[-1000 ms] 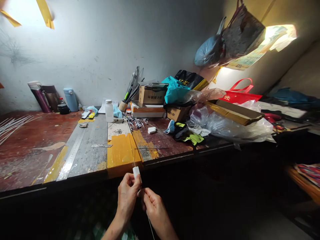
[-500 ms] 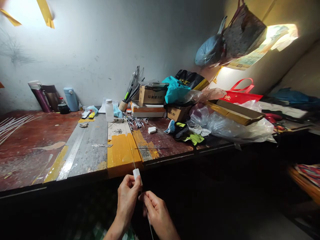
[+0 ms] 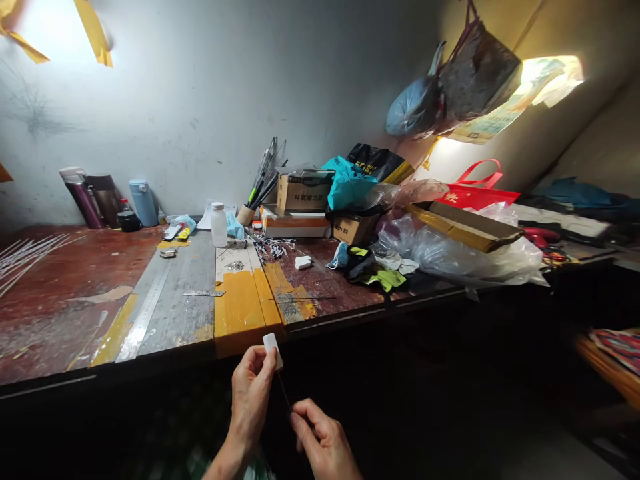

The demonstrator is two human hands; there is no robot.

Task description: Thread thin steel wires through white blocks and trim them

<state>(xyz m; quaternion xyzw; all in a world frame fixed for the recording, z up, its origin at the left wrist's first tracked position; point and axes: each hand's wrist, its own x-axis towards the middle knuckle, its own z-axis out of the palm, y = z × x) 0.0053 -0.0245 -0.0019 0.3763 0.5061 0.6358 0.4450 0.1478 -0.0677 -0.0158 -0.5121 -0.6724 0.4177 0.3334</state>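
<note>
A small white block (image 3: 273, 351) is pinched between the thumb and fingers of my left hand (image 3: 251, 387), just off the table's front edge. From the block's lower end a thin dark rod (image 3: 284, 390) slants down to my right hand (image 3: 320, 437), whose thumb and fingertips are closed on it. My right hand sits lower and to the right, apart from the left. How far the rod reaches into the block is hidden.
The worktable (image 3: 243, 333) bears a steel ruler (image 3: 150, 307), a white bottle (image 3: 219, 225), another white block (image 3: 303, 263), small loose parts (image 3: 275, 249), cardboard boxes (image 3: 303, 192), gloves (image 3: 387, 275) and plastic bags (image 3: 450, 257). Thin white rods (image 3: 35, 257) lie at far left.
My right hand has moved down and right, away from my left hand, with more rod showing between them. The rod piece above the block no longer shows. The view has shifted slightly.
</note>
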